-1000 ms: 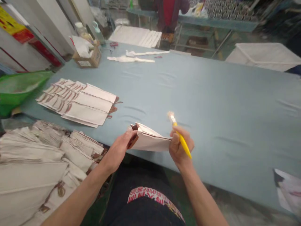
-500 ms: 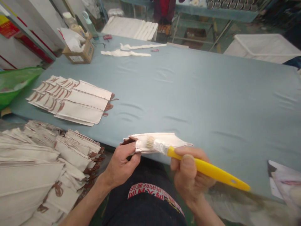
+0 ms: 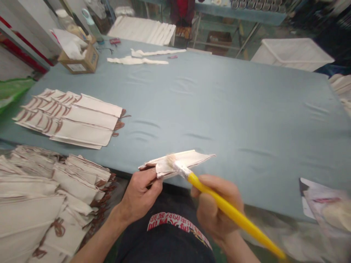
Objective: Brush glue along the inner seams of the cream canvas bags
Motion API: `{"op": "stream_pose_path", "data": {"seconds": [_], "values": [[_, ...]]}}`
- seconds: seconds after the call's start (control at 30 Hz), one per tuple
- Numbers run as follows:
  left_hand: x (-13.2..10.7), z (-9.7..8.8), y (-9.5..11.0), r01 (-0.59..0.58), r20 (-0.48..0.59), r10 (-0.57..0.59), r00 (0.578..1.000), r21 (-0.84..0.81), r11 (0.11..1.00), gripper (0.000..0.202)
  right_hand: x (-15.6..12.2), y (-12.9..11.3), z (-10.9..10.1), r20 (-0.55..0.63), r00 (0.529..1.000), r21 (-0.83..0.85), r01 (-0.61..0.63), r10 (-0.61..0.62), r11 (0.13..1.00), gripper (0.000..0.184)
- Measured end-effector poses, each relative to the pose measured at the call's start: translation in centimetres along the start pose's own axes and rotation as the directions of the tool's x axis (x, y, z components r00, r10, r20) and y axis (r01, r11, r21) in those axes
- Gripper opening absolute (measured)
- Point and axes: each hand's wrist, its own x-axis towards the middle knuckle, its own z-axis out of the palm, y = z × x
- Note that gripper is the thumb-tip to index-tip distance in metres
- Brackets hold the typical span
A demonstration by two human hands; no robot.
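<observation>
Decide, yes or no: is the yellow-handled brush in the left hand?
No, the right hand grips the yellow-handled brush, while the left hand holds the cream fabric piece.

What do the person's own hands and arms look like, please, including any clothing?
The left hand and right hand are bare, with no gloves or watch visible. The forearms show no sleeves. Between them is a dark garment with red-and-white printed lettering.

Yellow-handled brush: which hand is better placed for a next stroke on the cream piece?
Right, most likely: the right hand grips the brush by its handle, bristles at the cream piece. The left hand pinches that piece's left end, so seems better suited to steadying.
</observation>
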Motion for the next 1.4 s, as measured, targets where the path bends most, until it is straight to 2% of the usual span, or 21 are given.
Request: {"op": "stream_pose_path", "data": {"seconds": [0.03, 0.1, 0.17, 0.3, 0.43, 0.53, 0.6, 0.63, 0.67, 0.73, 0.77, 0.8, 0.83, 0.9, 0.97, 1.03, 1.13, 1.2, 1.3, 1.33, 1.4], "values": [[0.0, 0.0, 0.2, 0.017, 0.001, -0.017, 1.000, 0.015, 1.000, 0.029, 0.8, 0.1, -0.3, 0.079, 0.989, -0.032, 0.125, -0.122, 0.992, 0.017], [0.0, -0.2, 0.5, 0.058, 0.004, -0.058, 0.998, 0.036, 0.998, 0.031, 2.3, 0.2, -0.8, 0.276, 0.913, -0.061, 0.330, -0.302, 0.942, 0.017], [0.1, -0.4, 0.7, 0.102, 0.018, -0.103, 0.994, 0.053, 0.993, 0.031, 3.3, 0.0, -1.3, 0.448, 0.818, -0.091, 0.442, -0.360, 0.892, 0.021], [0.2, -0.5, 1.1, 0.174, 0.073, -0.178, 0.981, 0.058, 0.983, 0.031, 4.5, -0.8, -2.2, 0.604, 0.704, -0.107, 0.536, -0.373, 0.838, 0.035], [0.2, -0.4, 1.6, 0.196, 0.056, -0.198, 0.979, 0.046, 0.980, 0.032, 5.0, -1.5, -2.7, 0.649, 0.664, -0.077, 0.542, -0.371, 0.837, 0.037], [0.4, -0.4, 1.5, 0.173, 0.032, -0.174, 0.984, 0.033, 0.984, 0.031, 4.3, -1.6, -2.5, 0.622, 0.689, -0.039, 0.501, -0.372, 0.864, 0.031], [0.5, -0.4, 1.2, 0.133, 0.011, -0.133, 0.991, 0.022, 0.991, 0.031, 3.2, -1.4, -2.3, 0.563, 0.750, 0.003, 0.417, -0.346, 0.909, 0.023], [0.5, -0.3, 0.9, 0.101, 0.001, -0.101, 0.995, 0.017, 0.995, 0.031, 2.6, -1.4, -2.3, 0.514, 0.798, 0.028, 0.351, -0.314, 0.936, 0.019], [0.5, -0.2, 0.6, 0.066, -0.011, -0.065, 0.998, 0.016, 0.998, 0.031, 2.0, -1.4, -2.2, 0.436, 0.860, 0.055, 0.270, -0.266, 0.961, 0.016], [0.4, 0.1, 0.0, -0.013, -0.030, 0.014, 0.999, 0.023, 1.000, 0.031, 1.1, -1.6, -2.0, 0.192, 0.976, 0.138, 0.072, -0.099, 0.988, 0.016], [0.2, 0.3, -0.2, -0.052, -0.036, 0.053, 0.998, 0.034, 0.998, 0.029, 0.9, -1.8, -1.8, 0.069, 0.997, 0.207, -0.034, 0.021, 0.978, 0.017], [0.1, 0.4, -0.5, -0.090, -0.042, 0.092, 0.995, 0.050, 0.995, 0.028, 0.9, -2.1, -1.5, -0.021, 0.988, 0.284, -0.140, 0.152, 0.949, 0.018], [0.0, 0.6, -0.6, -0.126, -0.044, 0.130, 0.991, 0.073, 0.989, 0.027, 1.0, -2.4, -1.2, -0.077, 0.956, 0.361, -0.238, 0.283, 0.901, 0.019], [-0.3, 1.0, -0.8, -0.193, -0.047, 0.200, 0.979, 0.124, 0.973, 0.026, 1.2, -2.6, -0.2, -0.082, 0.864, 0.468, -0.406, 0.496, 0.785, 0.019], [-0.4, 1.2, -1.0, -0.244, -0.057, 0.256, 0.965, 0.169, 0.955, 0.026, 1.1, -2.5, 0.7, -0.058, 0.792, 0.511, -0.499, 0.607, 0.700, 0.023], [-0.4, 1.3, -1.1, -0.272, -0.076, 0.291, 0.954, 0.200, 0.941, 0.027, 0.4, -2.1, 1.3, -0.009, 0.757, 0.511, -0.558, 0.653, 0.654, 0.027], [-0.3, 1.3, -1.1, -0.284, -0.095, 0.314, 0.945, 0.247, 0.927, 0.029, -1.0, -1.8, 0.7, 0.053, 0.727, 0.472, -0.622, 0.685, 0.624, 0.029], [-0.2, 1.2, -1.0, -0.293, -0.086, 0.327, 0.941, 0.271, 0.917, 0.031, -1.1, -2.0, -0.3, 0.055, 0.738, 0.472, -0.613, 0.673, 0.634, 0.027], [-0.1, 1.3, -0.8, -0.322, -0.064, 0.356, 0.932, 0.300, 0.898, 0.029, 0.3, -2.7, -1.1, -0.048, 0.793, 0.528, -0.496, 0.608, 0.689, 0.021], [0.0, 1.4, -0.8, -0.333, -0.059, 0.368, 0.928, 0.311, 0.890, 0.028, 0.8, -2.8, -1.0, -0.117, 0.787, 0.539, -0.462, 0.605, 0.704, 0.020], [0.0, 1.5, -0.8, -0.362, -0.058, 0.403, 0.914, 0.333, 0.871, 0.026, 1.5, -2.9, -0.3, -0.129, 0.769, 0.547, -0.472, 0.626, 0.692, 0.021]]}}
